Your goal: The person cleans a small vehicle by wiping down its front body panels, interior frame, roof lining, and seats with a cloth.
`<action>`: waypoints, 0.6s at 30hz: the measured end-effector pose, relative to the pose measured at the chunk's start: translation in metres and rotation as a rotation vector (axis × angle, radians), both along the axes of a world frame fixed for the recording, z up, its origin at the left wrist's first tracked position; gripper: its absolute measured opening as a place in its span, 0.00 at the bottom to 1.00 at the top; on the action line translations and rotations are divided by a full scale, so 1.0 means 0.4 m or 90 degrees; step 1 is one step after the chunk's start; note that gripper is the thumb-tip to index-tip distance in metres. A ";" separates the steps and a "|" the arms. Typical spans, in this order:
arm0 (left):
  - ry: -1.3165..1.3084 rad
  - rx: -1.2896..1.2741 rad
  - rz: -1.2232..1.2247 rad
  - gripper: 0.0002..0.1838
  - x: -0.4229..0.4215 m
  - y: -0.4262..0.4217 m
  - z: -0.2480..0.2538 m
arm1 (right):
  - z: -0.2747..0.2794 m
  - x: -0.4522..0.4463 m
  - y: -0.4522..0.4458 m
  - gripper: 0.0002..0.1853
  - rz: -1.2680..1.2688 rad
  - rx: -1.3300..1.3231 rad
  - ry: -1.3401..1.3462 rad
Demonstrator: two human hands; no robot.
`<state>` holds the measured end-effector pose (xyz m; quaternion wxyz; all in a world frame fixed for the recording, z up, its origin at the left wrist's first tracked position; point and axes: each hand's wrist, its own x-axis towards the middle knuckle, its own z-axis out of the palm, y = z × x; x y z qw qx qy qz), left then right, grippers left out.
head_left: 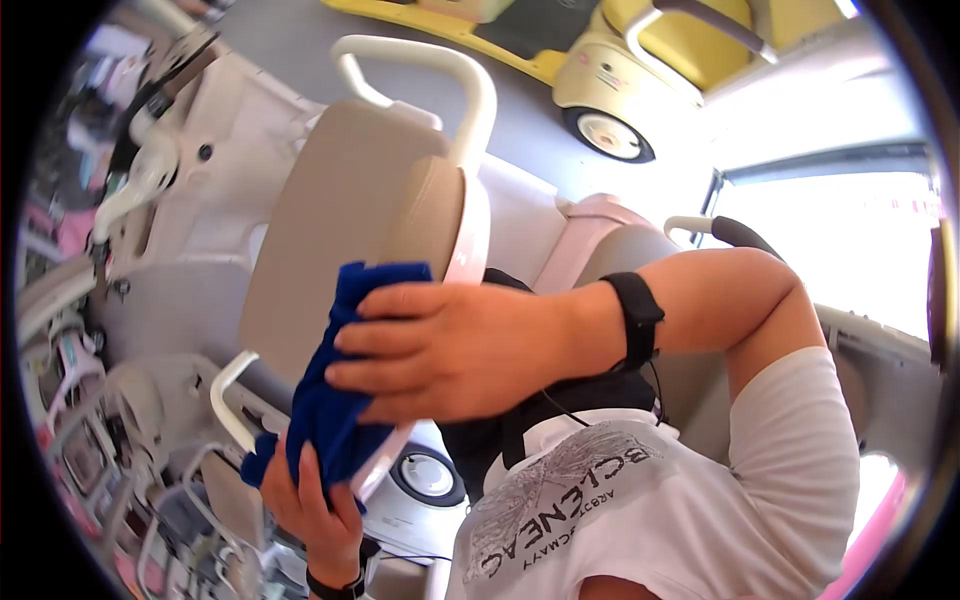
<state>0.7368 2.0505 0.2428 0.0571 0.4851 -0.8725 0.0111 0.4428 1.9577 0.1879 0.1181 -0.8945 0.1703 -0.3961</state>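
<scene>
A dark blue cloth (335,400) lies bunched over the near edge of a beige padded seat (330,200). My right hand (450,350) presses on the cloth from above, its fingers extended and bent slightly over it, the thumb hidden. Lower down, my left hand (315,515) grips the cloth's lower end between fingers and thumb. A cream armrest (470,80) curves up on the seat's far side. A second armrest (230,400) sits close to my left hand. Both my wrists carry black bands.
A yellow vehicle (590,75) with a black-tyred wheel (608,135) stands at the top. Another wheel (427,475) is below the seat. Several frames and vehicle parts (130,430) crowd the left. A pink-and-grey seat (610,230) is behind my right forearm. A bright window (840,240) is at right.
</scene>
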 end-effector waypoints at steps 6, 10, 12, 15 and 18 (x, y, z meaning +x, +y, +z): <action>0.018 -0.123 0.094 0.23 -0.221 -0.033 -0.014 | 0.030 -0.124 -0.061 0.15 -0.048 -0.027 0.083; 0.045 -0.169 0.124 0.28 -0.313 -0.086 -0.044 | 0.036 -0.157 -0.064 0.12 -0.088 0.088 0.102; 0.053 -0.168 0.135 0.29 -0.292 -0.066 -0.045 | 0.038 -0.132 -0.045 0.11 -0.100 0.210 0.026; 0.053 -0.180 0.140 0.28 -0.233 -0.022 -0.046 | 0.052 -0.075 0.000 0.13 -0.140 0.131 0.099; 0.024 -0.176 0.190 0.25 -0.139 0.049 -0.051 | 0.046 0.013 0.050 0.19 -0.102 0.092 0.125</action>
